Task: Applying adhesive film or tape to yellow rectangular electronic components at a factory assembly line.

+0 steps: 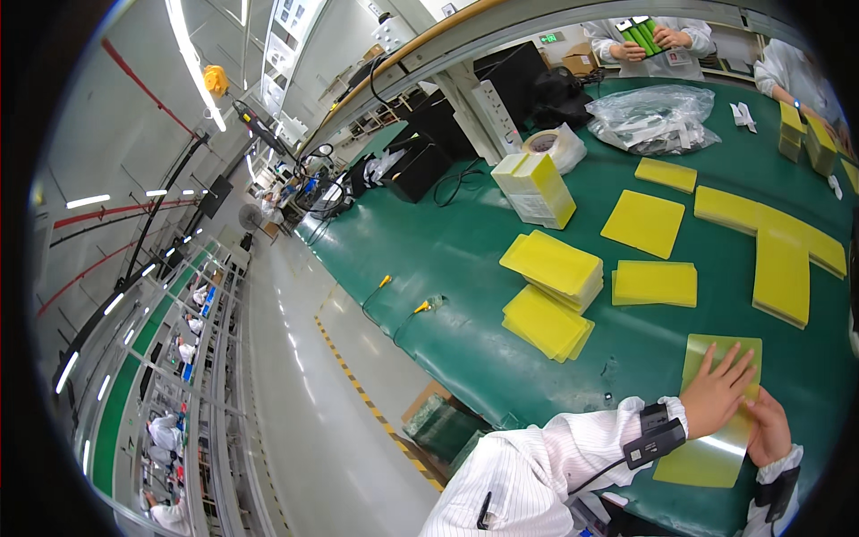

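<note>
Two thin yellow sheets, or one long one, lie before me on the green table; the yellow sheet (pixel 702 461) reflects a light near its lower part. My left hand (pixel 718 394) lies flat on it with fingers spread. Close beside, my right hand (pixel 768 430) has its fingers curled at the sheet's right edge, partly hidden by the left hand. Beyond my hands are a stack of yellow sheets (pixel 781 277), a low yellow stack (pixel 655 284) and a single wide yellow sheet (pixel 644 222). Left of these stand a tall yellow stack (pixel 553 264) and a fanned pile (pixel 546 324).
A yellow-and-white block (pixel 537 190) stands near a tape roll (pixel 541 141) and a clear plastic bag (pixel 653 116). Yellow-tipped cables (pixel 420 307) lie toward the table's left edge. Across the table, a co-worker's hands (pixel 669 38) hold a green pack (pixel 640 38). A metal post (pixel 470 98) carries sockets.
</note>
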### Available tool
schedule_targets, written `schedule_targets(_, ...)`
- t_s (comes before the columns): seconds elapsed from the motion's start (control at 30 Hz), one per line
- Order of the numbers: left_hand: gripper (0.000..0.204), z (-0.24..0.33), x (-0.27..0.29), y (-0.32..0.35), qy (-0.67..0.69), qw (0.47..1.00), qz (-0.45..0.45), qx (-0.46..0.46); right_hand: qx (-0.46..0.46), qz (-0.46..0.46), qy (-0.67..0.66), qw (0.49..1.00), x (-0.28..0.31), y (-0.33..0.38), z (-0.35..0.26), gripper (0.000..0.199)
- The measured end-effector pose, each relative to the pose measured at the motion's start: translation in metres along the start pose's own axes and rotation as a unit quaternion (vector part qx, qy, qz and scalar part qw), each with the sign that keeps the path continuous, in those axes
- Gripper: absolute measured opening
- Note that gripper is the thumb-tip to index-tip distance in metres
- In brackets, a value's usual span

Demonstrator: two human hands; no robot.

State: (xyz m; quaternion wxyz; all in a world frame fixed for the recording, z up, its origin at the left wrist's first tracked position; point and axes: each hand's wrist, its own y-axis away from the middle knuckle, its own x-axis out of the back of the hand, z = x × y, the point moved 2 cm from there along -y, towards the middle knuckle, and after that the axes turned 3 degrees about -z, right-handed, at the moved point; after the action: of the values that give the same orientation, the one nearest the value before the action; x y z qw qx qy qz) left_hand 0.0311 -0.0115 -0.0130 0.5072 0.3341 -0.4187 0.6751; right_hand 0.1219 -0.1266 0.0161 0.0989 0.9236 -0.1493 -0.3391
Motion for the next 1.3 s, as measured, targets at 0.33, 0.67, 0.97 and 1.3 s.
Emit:
schedule_targets(0.33,0.05,0.002,0.003,0.002,0.002,1.0,-0.005,-0.003,0.01,-0.001,0.005,1.0,-0.005,0.002,-0.001,0.039)
schedule_targets(0.67,0.053,-0.004,0.014,0.004,-0.082,0.996,-0.026,0.017,-0.056,-0.006,-0.003,0.998,0.0,-0.004,-0.002,0.034)
schedule_targets(0.97,0.047,0.006,0.024,0.0,-0.056,0.998,-0.022,0.005,-0.07,0.004,-0.003,0.998,0.006,0.004,-0.002,0.047)
schedule_targets(1.3,0.047,0.005,0.023,-0.001,-0.051,0.998,-0.041,-0.01,-0.083,-0.039,0.0,0.996,0.007,0.004,-0.002,0.056)
